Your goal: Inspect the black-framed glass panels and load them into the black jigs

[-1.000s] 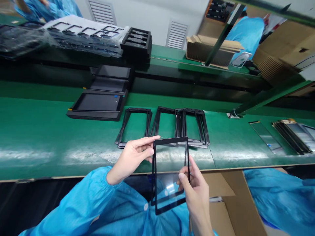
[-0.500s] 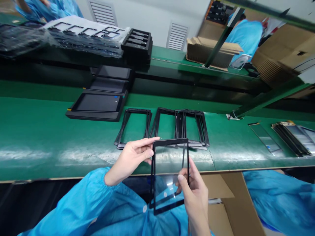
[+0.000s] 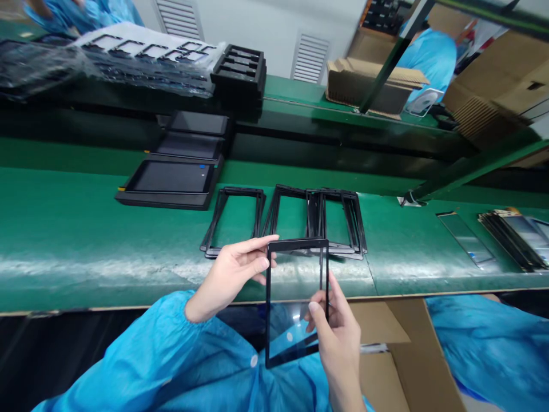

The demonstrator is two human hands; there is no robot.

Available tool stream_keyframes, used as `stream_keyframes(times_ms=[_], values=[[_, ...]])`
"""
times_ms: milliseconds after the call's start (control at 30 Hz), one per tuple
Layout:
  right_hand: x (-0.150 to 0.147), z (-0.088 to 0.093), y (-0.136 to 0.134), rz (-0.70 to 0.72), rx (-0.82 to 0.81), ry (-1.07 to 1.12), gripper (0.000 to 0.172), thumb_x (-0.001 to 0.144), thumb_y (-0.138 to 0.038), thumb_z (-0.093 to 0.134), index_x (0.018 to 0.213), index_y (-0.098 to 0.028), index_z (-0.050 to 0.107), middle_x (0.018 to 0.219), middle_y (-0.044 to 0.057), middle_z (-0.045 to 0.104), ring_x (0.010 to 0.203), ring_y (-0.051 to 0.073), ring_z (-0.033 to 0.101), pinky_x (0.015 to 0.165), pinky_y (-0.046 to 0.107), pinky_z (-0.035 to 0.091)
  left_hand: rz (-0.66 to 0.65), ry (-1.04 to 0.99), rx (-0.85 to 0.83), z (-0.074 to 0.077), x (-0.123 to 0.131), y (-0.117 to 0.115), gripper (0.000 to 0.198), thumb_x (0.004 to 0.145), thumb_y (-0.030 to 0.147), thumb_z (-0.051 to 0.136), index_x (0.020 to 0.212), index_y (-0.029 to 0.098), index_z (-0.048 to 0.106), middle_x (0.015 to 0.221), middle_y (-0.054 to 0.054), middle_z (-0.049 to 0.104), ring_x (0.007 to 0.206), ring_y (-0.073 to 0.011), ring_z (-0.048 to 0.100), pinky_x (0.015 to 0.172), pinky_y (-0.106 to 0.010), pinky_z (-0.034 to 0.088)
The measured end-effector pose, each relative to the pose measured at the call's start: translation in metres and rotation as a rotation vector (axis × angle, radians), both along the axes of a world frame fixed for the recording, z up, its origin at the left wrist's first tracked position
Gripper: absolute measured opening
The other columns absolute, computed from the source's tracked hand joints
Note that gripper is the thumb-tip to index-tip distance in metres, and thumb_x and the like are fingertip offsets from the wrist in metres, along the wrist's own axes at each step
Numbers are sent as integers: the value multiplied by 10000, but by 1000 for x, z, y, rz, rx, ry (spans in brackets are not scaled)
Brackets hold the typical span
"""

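My left hand (image 3: 238, 276) pinches the upper left edge of a tablet glass panel (image 3: 291, 286), clear with a black border. My right hand (image 3: 338, 332) grips its right edge, thumb on the front and fingers showing through the glass behind. The panel is held upright and slightly tilted, in front of my blue smock and the bench edge. A thin dark bar shows through it, apparently part of a black frame behind. Just beyond lie overlapping stacks of black tablet frames (image 3: 242, 190) on the green bench (image 3: 107, 229).
Black trays bearing dark screens (image 3: 169, 176) stand at left. At right lie a single glass panel (image 3: 465, 237) and a fanned stack of panels (image 3: 508, 237). A shelf holds bagged parts (image 3: 150, 68), black trays (image 3: 238, 68) and cardboard (image 3: 373, 86). An open carton (image 3: 416, 343) stands below, beside a person's blue sleeve (image 3: 493, 343).
The black frame edge that stuck out left of the glass panel now lines up behind it. Both hands keep their hold, and the panel's lower end has shifted slightly up and left.
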State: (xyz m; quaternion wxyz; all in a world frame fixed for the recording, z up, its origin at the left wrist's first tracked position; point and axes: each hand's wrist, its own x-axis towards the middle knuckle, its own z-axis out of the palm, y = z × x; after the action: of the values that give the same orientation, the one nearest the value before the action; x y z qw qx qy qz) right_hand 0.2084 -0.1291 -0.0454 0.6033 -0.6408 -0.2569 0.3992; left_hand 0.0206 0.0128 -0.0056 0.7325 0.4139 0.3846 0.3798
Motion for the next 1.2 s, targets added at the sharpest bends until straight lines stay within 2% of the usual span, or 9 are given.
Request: stream_keyframes(times_ms=[200, 267, 333, 400, 533, 600, 700, 1100, 1200], values=[[2, -6, -6, 41, -9, -205, 650, 1002, -410, 703, 1610, -292, 508, 926, 9, 696, 708, 158, 655, 601, 267, 569, -4, 59, 8, 4, 1, -1, 507, 861, 317, 877, 1348, 215, 778, 948, -111, 856, 907, -218, 811, 614, -171, 629], [7, -2, -4, 38, 4, -427, 597, 986, -424, 711, 1556, -304, 581, 1165, 73, 715, 994, 239, 717, 832, 371, 624, 2, 97, 29, 10, 1, -1, 488, 860, 304, 869, 1329, 193, 788, 908, -113, 859, 878, -227, 823, 603, -175, 631], [16, 8, 2, 9, 44, -585, 572, 967, -425, 728, 1519, -320, 621, 1490, 111, 600, 1363, 336, 597, 1107, 499, 527, 1, 138, 65, 15, 0, -2, 452, 849, 285, 866, 1285, 179, 812, 871, -108, 860, 837, -230, 830, 591, -183, 634], [28, 21, 14, 5, 92, -540, 549, 988, -426, 698, 1520, -315, 620, 1605, 112, 538, 1480, 359, 514, 1196, 533, 453, -16, 178, 103, 21, -2, -5, 423, 836, 268, 863, 1247, 174, 830, 828, -100, 859, 797, -228, 831, 592, -194, 641], [49, 49, 39, 124, 97, -190, 391, 1012, -480, 657, 1309, -253, 772, 1155, 116, 833, 993, 280, 816, 914, 414, 645, -47, 240, 162, 25, -7, -11, 379, 821, 249, 856, 1196, 191, 853, 805, -89, 860, 752, -214, 828, 613, -196, 646], [52, 59, 47, 173, 78, -105, 321, 974, -483, 711, 1149, -237, 823, 879, 78, 858, 755, 239, 822, 783, 357, 660, -53, 266, 183, 25, -11, -14, 355, 827, 250, 853, 1179, 205, 861, 815, -86, 863, 759, -210, 831, 636, -187, 644], [49, 66, 51, 194, 95, -90, 230, 912, -437, 785, 987, -223, 830, 666, 42, 818, 640, 217, 803, 724, 309, 653, -38, 289, 188, 22, -16, -16, 374, 835, 280, 857, 1203, 215, 854, 834, -91, 866, 780, -224, 838, 671, -204, 656], [35, 69, 51, 68, 131, -189, 132, 892, -329, 767, 882, -212, 825, 633, 41, 814, 595, 210, 811, 648, 254, 660, -51, 358, 224, 10, -17, -10, 321, 847, 297, 808, 1147, 202, 870, 808, -92, 858, 737, -257, 841, 639, -250, 674], [32, 69, 53, 77, 129, -197, 135, 890, -332, 769, 881, -208, 823, 630, 41, 812, 576, 215, 808, 625, 262, 666, -129, 489, 416, 17, -13, -9, 325, 931, 315, 688, 1196, 215, 848, 1030, -118, 867, 882, -281, 846, 717, -297, 690]])
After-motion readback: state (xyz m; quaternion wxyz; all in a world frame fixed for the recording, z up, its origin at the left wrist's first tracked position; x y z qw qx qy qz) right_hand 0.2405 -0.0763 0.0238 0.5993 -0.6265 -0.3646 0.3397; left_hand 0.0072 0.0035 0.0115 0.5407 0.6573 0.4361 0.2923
